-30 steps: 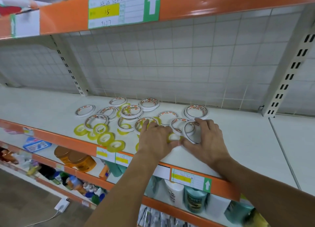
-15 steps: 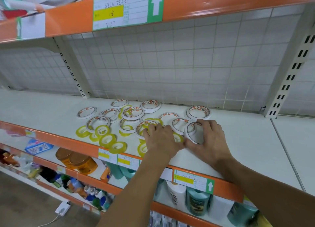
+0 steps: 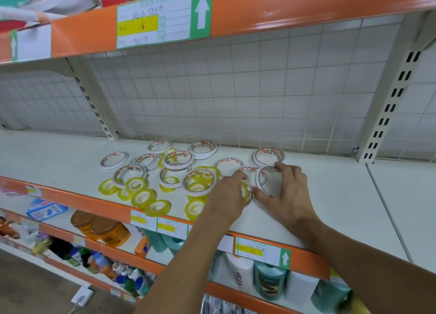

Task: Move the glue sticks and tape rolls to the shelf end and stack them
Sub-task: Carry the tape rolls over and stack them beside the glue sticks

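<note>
Shelving unit, white boards with orange front edges, wire-grid back panel [image 3: 236, 89]. Middle shelf [image 3: 354, 195] carries everything relevant; upper shelf edge has a handwritten price label [image 3: 162, 18] with a green arrow. Lower shelves hold bottles [image 3: 269, 280] and orange jars [image 3: 103, 228], blurred.

Tape rolls on the middle shelf, scattered left of centre, most lying flat. Larger white rolls with red print sit toward the back: one at the left [image 3: 114, 159], one near the grid [image 3: 160, 146], a stacked pair [image 3: 203, 148], another stacked pair at the right [image 3: 268, 156]. A white roll [image 3: 198, 182] lies on top of yellow ones. Small yellow rolls cluster near the front edge, e.g. [image 3: 109, 186], [image 3: 143, 198], [image 3: 158, 207], [image 3: 194, 210].

Right hand [image 3: 285, 195] grips a white roll [image 3: 269, 181] tilted up on its edge, thumb low at the front, fingers curled over its top and far side. Left hand [image 3: 226, 195] just beside it, palm down, fingers curled over a yellow roll [image 3: 245, 192] that peeks out between both hands; index tip touching a flat white roll [image 3: 247, 171]. Whether the left fingers actually pinch the yellow roll, cannot tell. Both forearms reach in from bottom right. Right part of the shelf past the hands is bare board. No glue sticks identifiable.
</note>
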The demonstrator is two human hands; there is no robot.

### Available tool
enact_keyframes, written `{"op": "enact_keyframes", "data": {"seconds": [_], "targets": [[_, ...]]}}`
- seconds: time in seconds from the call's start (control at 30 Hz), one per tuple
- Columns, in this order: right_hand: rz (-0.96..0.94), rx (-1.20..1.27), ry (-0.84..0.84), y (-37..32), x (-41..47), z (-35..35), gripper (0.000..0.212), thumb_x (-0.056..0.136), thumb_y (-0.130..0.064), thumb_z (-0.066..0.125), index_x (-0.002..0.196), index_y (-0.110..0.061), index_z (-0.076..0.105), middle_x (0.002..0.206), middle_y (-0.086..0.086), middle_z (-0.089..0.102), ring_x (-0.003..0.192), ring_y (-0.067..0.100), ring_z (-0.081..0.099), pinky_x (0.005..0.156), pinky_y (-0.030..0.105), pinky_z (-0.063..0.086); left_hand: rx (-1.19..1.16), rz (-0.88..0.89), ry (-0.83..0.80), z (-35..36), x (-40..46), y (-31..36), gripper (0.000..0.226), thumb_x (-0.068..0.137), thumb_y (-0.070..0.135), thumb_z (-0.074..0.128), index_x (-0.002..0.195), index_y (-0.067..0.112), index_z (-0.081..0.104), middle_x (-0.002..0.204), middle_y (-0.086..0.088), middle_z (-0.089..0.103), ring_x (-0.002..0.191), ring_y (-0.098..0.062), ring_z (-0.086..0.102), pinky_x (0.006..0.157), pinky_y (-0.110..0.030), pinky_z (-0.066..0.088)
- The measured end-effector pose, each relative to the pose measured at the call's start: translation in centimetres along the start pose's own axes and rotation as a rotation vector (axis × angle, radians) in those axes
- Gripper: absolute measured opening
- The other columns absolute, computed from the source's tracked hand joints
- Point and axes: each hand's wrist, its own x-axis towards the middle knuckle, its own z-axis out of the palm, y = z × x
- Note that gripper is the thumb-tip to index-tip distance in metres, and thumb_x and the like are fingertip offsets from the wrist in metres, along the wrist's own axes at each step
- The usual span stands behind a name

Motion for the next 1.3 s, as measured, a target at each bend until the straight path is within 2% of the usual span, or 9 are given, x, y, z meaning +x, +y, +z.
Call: {"op": "enact_keyframes", "data": {"seconds": [0.17,0.23,0.3,0.4,0.53,0.7,0.87,1.07,1.3], "targets": [[-0.017,-0.015,-0.004,-0.1,-0.1,0.1,0.086,0.068,-0.052,0.081,0.136,-0.011,0.05,0.125,0.008,0.047,0.117,0.026,0.043,0.103,0.033,0.036,-0.234,-0.141,-0.021,-0.1,0.0,-0.3,0.032,0.093,0.01,0.047,0.121,0.019,0.061,0.123,-0.01,0.05,0.102,-0.025,0.056,0.078,-0.025,0.041],[-0.017,-0.015,-0.008,-0.1,0.0,0.1,0.087,0.067,-0.051,0.083,0.136,-0.009,0.051,0.125,0.008,0.048,0.117,0.027,0.043,0.102,0.033,0.035,-0.234,-0.193,-0.071,0.0,0.0,-0.1,0.027,0.097,0.027,0.048,0.121,0.021,0.059,0.125,-0.008,0.045,0.107,-0.024,0.054,0.088,-0.031,0.043],[-0.033,-0.018,-0.016,0.0,0.0,0.2,0.089,0.064,-0.047,0.088,0.134,-0.007,0.052,0.124,0.011,0.048,0.115,0.029,0.044,0.1,0.034,0.035,-0.198,-0.224,-0.127,0.0,-0.1,-0.3,0.038,0.092,0.044,0.058,0.123,0.022,0.051,0.126,-0.006,0.039,0.113,-0.024,0.051,0.09,-0.031,0.042],[-0.043,-0.027,-0.01,0.1,0.0,0.1,0.087,0.062,-0.039,0.089,0.133,-0.005,0.053,0.122,0.014,0.049,0.112,0.033,0.047,0.098,0.036,0.037,-0.109,-0.226,-0.231,-0.6,-0.2,-0.8,0.056,0.083,0.036,0.074,0.128,0.021,0.043,0.129,-0.007,0.031,0.115,-0.025,0.049,0.087,-0.028,0.04],[-0.06,-0.055,-0.02,0.1,-0.1,0.2,0.092,0.059,-0.043,0.088,0.133,-0.001,0.053,0.119,0.017,0.049,0.108,0.037,0.049,0.097,0.044,0.042,0.053,-0.154,-0.202,-1.3,-0.5,-1.3,0.056,0.086,0.022,0.07,0.134,0.018,0.041,0.132,-0.01,0.035,0.113,-0.027,0.053,0.093,-0.033,0.045],[-0.122,-0.147,-0.176,-0.7,0.1,-1.3,0.102,0.065,-0.052,0.083,0.145,-0.005,0.041,0.129,0.012,0.04,0.118,0.03,0.038,0.104,0.038,0.037,0.197,-0.039,-0.03,-1.6,-0.5,-0.7,0.057,0.082,0.034,0.074,0.123,0.011,0.042,0.119,-0.01,0.056,0.108,-0.026,0.055,0.084,-0.034,0.045],[-0.197,-0.277,-0.401,-1.0,1.5,-4.4,0.1,0.064,-0.065,0.076,0.142,-0.012,0.041,0.135,0.006,0.035,0.124,0.027,0.035,0.107,0.035,0.037,0.432,-0.001,0.014,-1.9,0.3,0.7,0.058,0.08,0.042,0.074,0.125,0.012,0.053,0.121,-0.009,0.055,0.114,-0.027,0.052,0.092,-0.036,0.047],[-0.11,-0.476,-0.655,-1.2,2.1,-8.0,0.093,0.069,-0.066,0.074,0.138,-0.013,0.044,0.125,0.005,0.041,0.119,0.024,0.038,0.101,0.039,0.043,0.417,0.053,-0.01,-1.0,0.9,3.2,0.061,0.082,0.022,0.069,0.139,0.016,0.048,0.13,-0.008,0.052,0.116,-0.026,0.056,0.097,-0.038,0.048],[-0.089,-0.566,-0.672,0.7,0.6,-13.6,0.093,0.07,-0.062,0.077,0.142,-0.013,0.044,0.127,0.005,0.04,0.12,0.023,0.038,0.1,0.039,0.045,0.48,0.12,-0.051,1.3,1.5,8.7,0.057,0.088,0.03,0.068,0.138,0.018,0.044,0.129,-0.008,0.051,0.118,-0.027,0.055,0.093,-0.039,0.049]]}}
